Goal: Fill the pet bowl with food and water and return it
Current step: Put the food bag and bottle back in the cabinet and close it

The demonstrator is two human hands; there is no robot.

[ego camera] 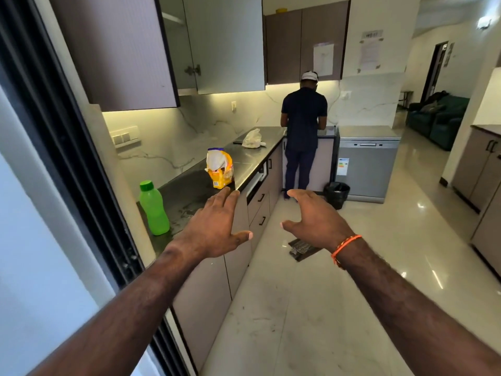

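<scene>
No pet bowl shows anywhere. Likely supplies wait on the counter: a yellow food bag, top open for pouring, and a green bottle. Left hand and right hand reach forward, fingers spread, holding nothing.

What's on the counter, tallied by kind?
Bottle: 1, green
Food bag: 1, yellow, open top
Plastic bag: 1, white
Flat dark item: 1, behind the plastic bag, too small to tell
Total: 4
No bowl is in view on the counter.
</scene>
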